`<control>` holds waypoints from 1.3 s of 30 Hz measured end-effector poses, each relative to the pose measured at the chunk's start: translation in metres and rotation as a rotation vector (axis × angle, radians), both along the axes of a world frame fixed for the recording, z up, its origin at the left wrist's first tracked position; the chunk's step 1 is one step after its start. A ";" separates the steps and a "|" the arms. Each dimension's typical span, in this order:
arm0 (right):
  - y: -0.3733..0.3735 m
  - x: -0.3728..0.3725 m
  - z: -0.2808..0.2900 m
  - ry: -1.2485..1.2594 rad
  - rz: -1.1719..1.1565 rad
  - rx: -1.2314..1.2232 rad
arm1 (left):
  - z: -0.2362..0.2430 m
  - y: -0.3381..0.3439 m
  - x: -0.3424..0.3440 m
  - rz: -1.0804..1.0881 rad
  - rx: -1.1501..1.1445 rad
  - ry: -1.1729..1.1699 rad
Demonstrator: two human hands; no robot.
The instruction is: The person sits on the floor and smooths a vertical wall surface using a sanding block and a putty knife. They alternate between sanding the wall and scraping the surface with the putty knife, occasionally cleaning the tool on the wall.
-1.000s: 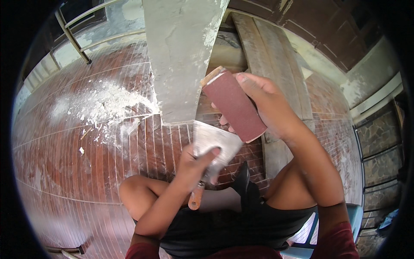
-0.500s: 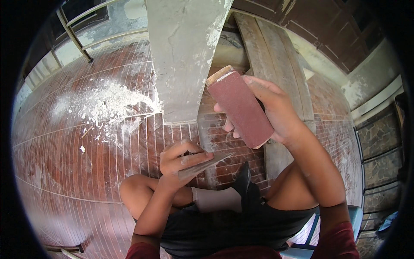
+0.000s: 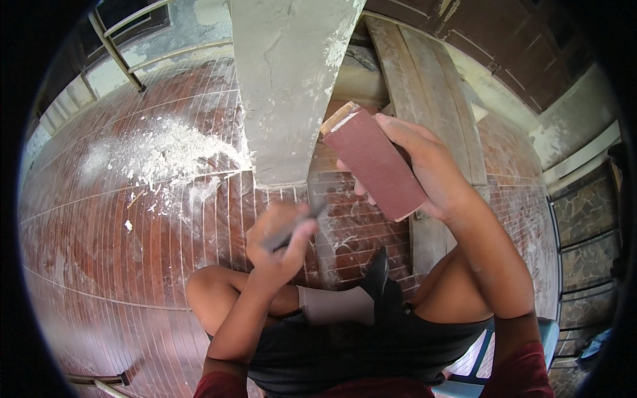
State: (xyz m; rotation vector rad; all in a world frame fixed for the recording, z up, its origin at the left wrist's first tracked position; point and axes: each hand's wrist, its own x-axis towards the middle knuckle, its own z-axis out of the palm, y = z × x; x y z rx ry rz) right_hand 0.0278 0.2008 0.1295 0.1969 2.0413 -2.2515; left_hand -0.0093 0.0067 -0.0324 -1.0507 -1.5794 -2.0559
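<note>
My right hand [image 3: 438, 176] grips a wooden block wrapped in dark red sandpaper [image 3: 371, 159], tilted, with its bare wooden end at upper left. Lower and to the left, my left hand [image 3: 279, 242], blurred by motion, is closed on a scraper [image 3: 292, 232], whose dark blade shows nearly edge-on. Above both hands stands a grey plastered pillar [image 3: 285, 79] with chipped white edges. White flakes and powder [image 3: 159, 156] lie heaped on the tiled floor to the left of the pillar's base.
Weathered wooden boards [image 3: 431, 86] lie behind my right hand. My bent legs [image 3: 219, 292] and a dark shoe [image 3: 376, 272] are below. A metal railing [image 3: 116, 50] is at upper left, brown doors [image 3: 504, 53] at upper right, black bars [image 3: 577, 245] at right.
The scraper has turned from blade face-on to nearly edge-on, and my left hand has shifted left since a second ago. My right hand and the block have moved slightly right.
</note>
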 end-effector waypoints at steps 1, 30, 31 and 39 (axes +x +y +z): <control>0.000 -0.002 0.002 -0.045 -0.043 0.031 | -0.003 0.006 0.001 -0.073 0.047 -0.264; 0.036 -0.156 0.036 1.596 -0.388 1.731 | -0.151 0.039 -0.065 -0.269 -0.174 -1.278; 0.039 -0.157 0.032 1.638 -0.273 1.743 | -0.153 0.040 -0.066 -0.273 -0.186 -1.299; 0.041 -0.146 -0.004 1.588 -0.364 1.675 | -0.167 0.044 -0.059 -0.269 -0.206 -1.283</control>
